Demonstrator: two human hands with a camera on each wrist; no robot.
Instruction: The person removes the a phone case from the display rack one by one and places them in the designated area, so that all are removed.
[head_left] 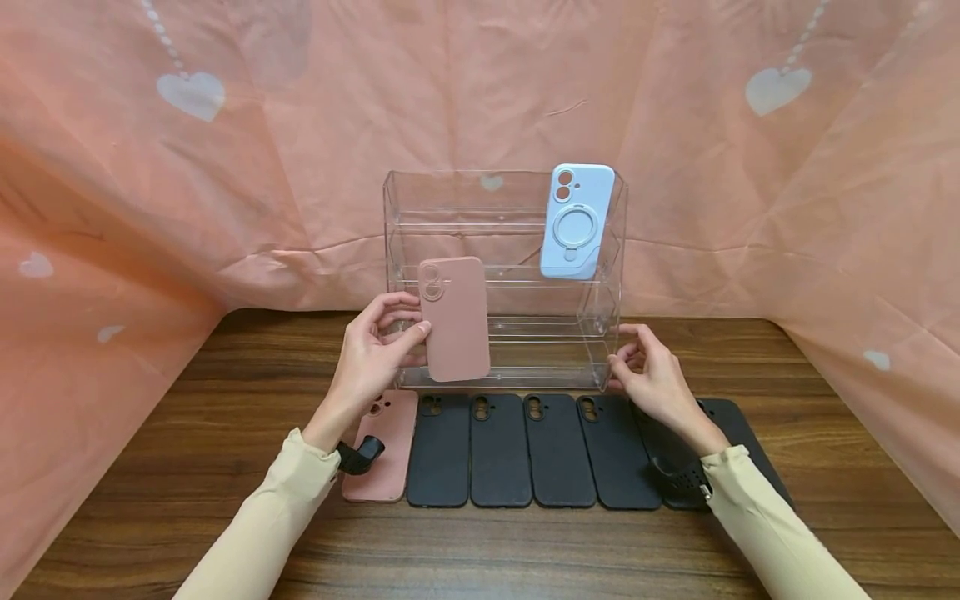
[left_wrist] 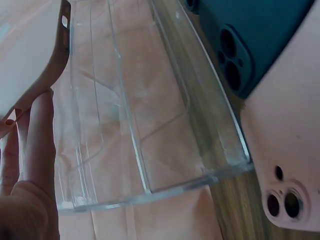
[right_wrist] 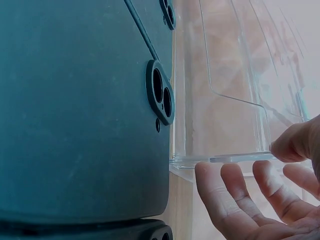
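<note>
My left hand (head_left: 378, 337) pinches a pink phone case (head_left: 459, 321) by its left edge, thumb on the back and fingers behind. The case is upright, in front of a clear acrylic display rack (head_left: 517, 382). In the left wrist view the same case (left_wrist: 30, 50) is seen from its inner side and edge. My right hand (head_left: 651, 375) is at the rack's lower right corner; the right wrist view has its thumb on the front edge of the side panel (right_wrist: 240, 157) and fingers along the outside. A pale blue phone case (head_left: 588, 192) with a ring stands in the rack's upper right.
In front of the rack a row of phone cases lies on the wooden table (head_left: 480, 550): a pink one (head_left: 393, 467) under my left wrist, then several black ones (head_left: 500, 458) reaching past my right wrist. A pink curtain (head_left: 480, 83) with hearts hangs behind and at both sides.
</note>
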